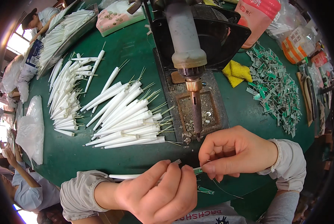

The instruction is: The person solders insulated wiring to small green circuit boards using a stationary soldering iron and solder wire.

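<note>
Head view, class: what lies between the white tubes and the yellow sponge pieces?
The head view shows a dark, debris-littered plate between the white tubes and yellow sponge pieces, the soldering iron above it.

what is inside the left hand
Part of a slim white tube sticks out from the left hand; the rest, and anything else within the grip, is covered.

one held tube [125, 176], one soldering iron [185, 41]

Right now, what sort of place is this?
Likely an electronics assembly workshop: a soldering iron, a heap of small boards and piles of wired white tubes all point that way.
</note>
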The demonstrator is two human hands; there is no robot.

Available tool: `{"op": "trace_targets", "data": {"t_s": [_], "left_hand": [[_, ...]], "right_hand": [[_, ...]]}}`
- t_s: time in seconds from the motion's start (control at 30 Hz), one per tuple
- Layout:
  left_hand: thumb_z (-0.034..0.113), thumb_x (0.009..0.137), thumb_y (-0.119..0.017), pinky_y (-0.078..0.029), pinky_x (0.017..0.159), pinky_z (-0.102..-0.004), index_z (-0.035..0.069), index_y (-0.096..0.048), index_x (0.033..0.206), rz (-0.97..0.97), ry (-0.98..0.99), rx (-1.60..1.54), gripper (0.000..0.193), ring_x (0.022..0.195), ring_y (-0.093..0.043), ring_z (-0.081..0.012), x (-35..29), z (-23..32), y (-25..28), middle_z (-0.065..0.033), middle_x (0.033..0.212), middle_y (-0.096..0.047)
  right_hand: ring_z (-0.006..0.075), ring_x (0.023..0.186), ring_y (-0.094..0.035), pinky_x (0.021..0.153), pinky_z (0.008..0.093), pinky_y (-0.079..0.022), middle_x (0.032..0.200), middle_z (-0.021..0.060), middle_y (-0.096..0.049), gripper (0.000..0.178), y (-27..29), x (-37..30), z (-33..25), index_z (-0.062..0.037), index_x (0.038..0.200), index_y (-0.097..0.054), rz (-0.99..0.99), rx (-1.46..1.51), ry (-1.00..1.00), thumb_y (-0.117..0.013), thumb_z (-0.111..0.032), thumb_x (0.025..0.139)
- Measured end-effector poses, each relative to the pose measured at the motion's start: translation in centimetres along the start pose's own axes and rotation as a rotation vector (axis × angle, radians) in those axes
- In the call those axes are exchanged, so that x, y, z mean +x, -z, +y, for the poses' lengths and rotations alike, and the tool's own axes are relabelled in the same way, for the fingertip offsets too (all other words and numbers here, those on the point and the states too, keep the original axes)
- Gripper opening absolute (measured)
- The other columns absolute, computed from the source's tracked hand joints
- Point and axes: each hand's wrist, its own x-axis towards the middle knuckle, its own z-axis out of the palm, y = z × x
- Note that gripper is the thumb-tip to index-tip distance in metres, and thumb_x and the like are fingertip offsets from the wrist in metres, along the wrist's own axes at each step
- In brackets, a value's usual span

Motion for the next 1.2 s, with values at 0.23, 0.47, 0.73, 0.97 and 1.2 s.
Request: {"op": "trace_targets", "data": {"t_s": [0.23,0.47,0.73,0.97,1.2], "left_hand": [[-0.006,0.064,-0.072,-0.051,0.056,-0.0279,0.001,-0.065,0.08,-0.13,0.376,-0.38,0.019,0.071,-0.06,-0.0208,0.1,-0.6,1.2,-0.0127,0.087,-0.058],[-0.006,0.071,-0.073,-0.049,0.072,-0.0267,0.0,-0.067,0.085,-0.272,0.902,-1.067,0.017,0.084,-0.06,-0.019,0.8,-1.8,2.0,-0.0131,0.1,-0.059],[-0.008,0.075,-0.07,-0.049,0.08,-0.0262,0.001,-0.068,0.083,-0.299,1.19,-1.311,0.012,0.094,-0.058,-0.0165,0.4,-1.6,1.9,-0.0127,0.107,-0.056],[-0.007,0.074,-0.071,-0.048,0.081,-0.0268,0.001,-0.069,0.082,-0.346,1.184,-1.318,0.012,0.094,-0.058,-0.0163,0.4,-1.6,1.9,-0.0118,0.106,-0.056],[-0.007,0.075,-0.071,-0.049,0.078,-0.0271,0.0,-0.067,0.082,-0.331,1.139,-1.297,0.011,0.09,-0.06,-0.0166,0.5,-1.6,1.8,-0.0132,0.102,-0.061]], "right_hand": [[0.0063,0.062,-0.058,0.048,0.0216,-0.043,0.076,0.0002,-0.06,0.01,-0.2,-0.1,0.8,-0.0043,0.093,-0.059,0.075,-0.354,0.285,-0.064,-0.004,0.084],[0.0096,0.057,-0.059,0.047,0.0232,-0.044,0.07,0.003,-0.059,0.014,-1.1,-0.4,0.8,-0.0034,0.088,-0.059,0.249,-0.742,0.56,-0.063,0.002,0.076],[0.0071,0.056,-0.06,0.044,0.0211,-0.043,0.066,0.0003,-0.059,0.016,-1.4,-0.6,0.5,-0.0038,0.089,-0.058,0.307,-0.662,0.474,-0.064,0.001,0.076],[0.0073,0.058,-0.06,0.044,0.021,-0.043,0.067,0.0004,-0.06,0.016,-1.3,-0.5,0.6,-0.0031,0.089,-0.058,0.281,-0.672,0.511,-0.064,0.002,0.075],[0.0074,0.057,-0.059,0.044,0.0216,-0.042,0.067,0.0007,-0.059,0.016,-1.3,-0.5,0.6,-0.0032,0.089,-0.058,0.265,-0.671,0.519,-0.064,0.002,0.075]]}}
